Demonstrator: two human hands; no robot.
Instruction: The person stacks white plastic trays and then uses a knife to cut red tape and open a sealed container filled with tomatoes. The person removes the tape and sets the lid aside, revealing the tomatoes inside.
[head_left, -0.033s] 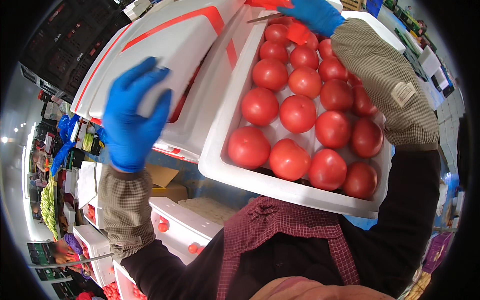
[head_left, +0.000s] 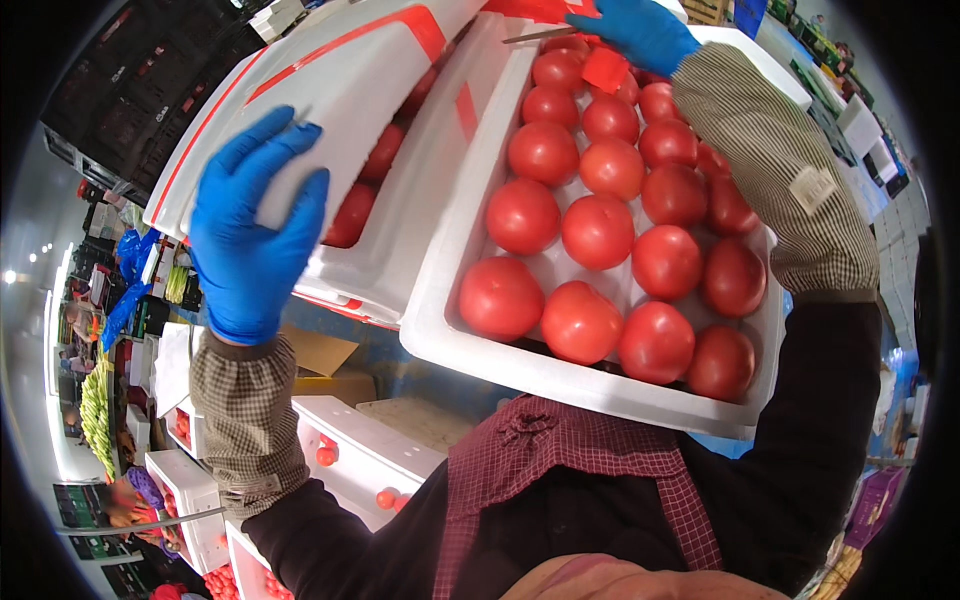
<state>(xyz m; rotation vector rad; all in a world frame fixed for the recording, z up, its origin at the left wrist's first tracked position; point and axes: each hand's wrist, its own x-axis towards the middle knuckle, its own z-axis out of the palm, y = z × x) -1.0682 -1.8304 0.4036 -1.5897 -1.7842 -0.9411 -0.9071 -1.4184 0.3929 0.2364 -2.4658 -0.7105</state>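
Observation:
My left hand [head_left: 257, 230], in a blue glove, has its fingers spread over a white foam lid [head_left: 330, 90] with red tape. Whether it touches the lid I cannot tell. The lid sits askew on a foam box [head_left: 440, 150], and tomatoes [head_left: 384, 152] show through the gap. To the right, an uncovered white foam box [head_left: 590, 385] holds rows of large red tomatoes [head_left: 597, 231]. At its far end my right hand [head_left: 640, 35], also gloved, is closed on a knife [head_left: 538, 36] whose thin blade points left. A flat red piece [head_left: 605, 70] hangs below that hand.
Black crates [head_left: 130, 90] are stacked at the far left. Below my left arm are more white foam boxes [head_left: 370, 445] with tomatoes and an opened cardboard box [head_left: 335, 380]. A person's hand [head_left: 130, 505] shows at the lower left.
The foam lid has shifted left, widening the gap and baring more tomatoes under it. My left hand has moved slightly left. My right hand has moved slightly right, still holding the knife.

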